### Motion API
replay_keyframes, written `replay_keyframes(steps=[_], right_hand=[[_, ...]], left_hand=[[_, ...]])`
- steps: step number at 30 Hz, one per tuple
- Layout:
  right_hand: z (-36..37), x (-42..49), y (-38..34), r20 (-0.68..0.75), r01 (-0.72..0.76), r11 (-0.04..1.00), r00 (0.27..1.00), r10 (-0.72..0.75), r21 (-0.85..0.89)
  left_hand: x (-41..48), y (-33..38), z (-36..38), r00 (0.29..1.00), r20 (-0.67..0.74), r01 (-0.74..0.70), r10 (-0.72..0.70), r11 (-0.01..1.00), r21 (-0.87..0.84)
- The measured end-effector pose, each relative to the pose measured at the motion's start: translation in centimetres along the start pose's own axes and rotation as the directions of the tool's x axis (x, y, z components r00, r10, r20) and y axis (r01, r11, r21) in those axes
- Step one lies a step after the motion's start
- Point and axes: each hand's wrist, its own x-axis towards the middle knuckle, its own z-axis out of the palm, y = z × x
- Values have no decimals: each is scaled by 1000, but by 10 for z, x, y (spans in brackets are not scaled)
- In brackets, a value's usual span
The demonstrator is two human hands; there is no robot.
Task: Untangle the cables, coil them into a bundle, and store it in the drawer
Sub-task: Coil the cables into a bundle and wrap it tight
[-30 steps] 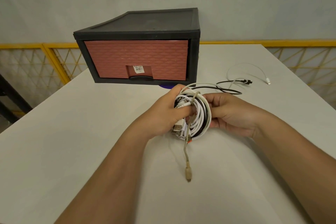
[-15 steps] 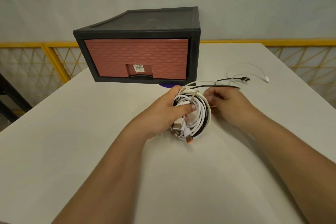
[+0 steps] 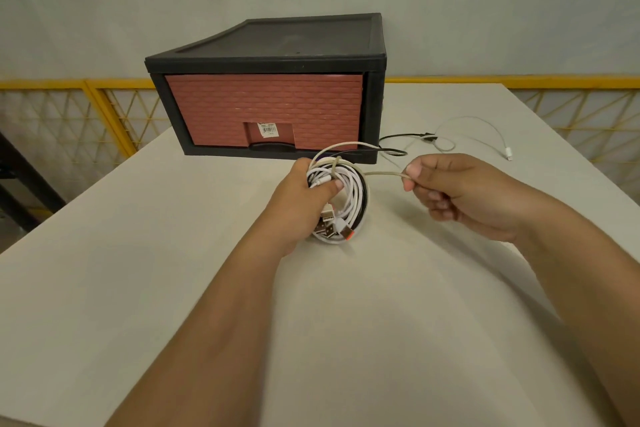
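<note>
Cable bundle (image 3: 349,199), a coil of white and black leads, is held at the middle of the pale surface (image 3: 138,288), and at its 11 o'clock stands the black cabinet (image 3: 277,55) with its brick-patterned red drawer (image 3: 263,104) closed. The left grip (image 3: 298,204) is clenched round the coil's 9 o'clock side, thumb across the strands, while the right grip (image 3: 464,194), at the coil's 3 o'clock, pinches a beige cable (image 3: 384,174) stretched straight from the coil. At 1 o'clock a loose black cable (image 3: 427,137) and a thin white cable (image 3: 464,117) lie on the surface beside the cabinet.
</note>
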Motion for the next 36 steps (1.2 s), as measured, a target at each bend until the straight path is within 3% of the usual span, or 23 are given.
replay_keyframes(steps=[2, 5, 7, 9, 15, 19, 23, 25, 29, 36], right_hand=[[19, -4, -8, 57, 101, 976, 994, -92, -193], [48, -3, -7, 94, 208, 815, 978, -187, -541], [58, 0, -2, 51, 250, 743, 959, -279, -621], [61, 2, 3, -10, 267, 754, 940, -340, -600], [59, 7, 10, -182, 236, 873, 923, -339, -428], [65, 9, 13, -343, 275, 891, 849, -402, -362], [67, 11, 19, -446, 280, 856, 759, -474, -435], [64, 12, 21, -464, 219, 889, 789, -403, -401], [60, 12, 20, -342, 193, 954, 902, -265, -230], [56, 12, 19, -375, 140, 955, 897, -234, -262]], left_hand=[[0, 1, 1, 998, -60, -12, 14, 999, 46], [-2, 2, 4, 991, -127, -38, 51, 994, 101], [-3, 2, 6, 987, -149, -48, 67, 991, 124], [-4, 3, 10, 985, -150, -62, 82, 990, 130], [-7, 8, 17, 989, -101, -102, 111, 991, 87], [-10, 11, 20, 990, -71, -118, 119, 993, 16], [-12, 11, 25, 988, -69, -139, 136, 990, -31], [-12, 11, 26, 984, -81, -161, 158, 986, -38], [-12, 12, 27, 982, -65, -179, 175, 982, -63], [-17, 15, 34, 977, -31, -214, 213, 974, -66]])
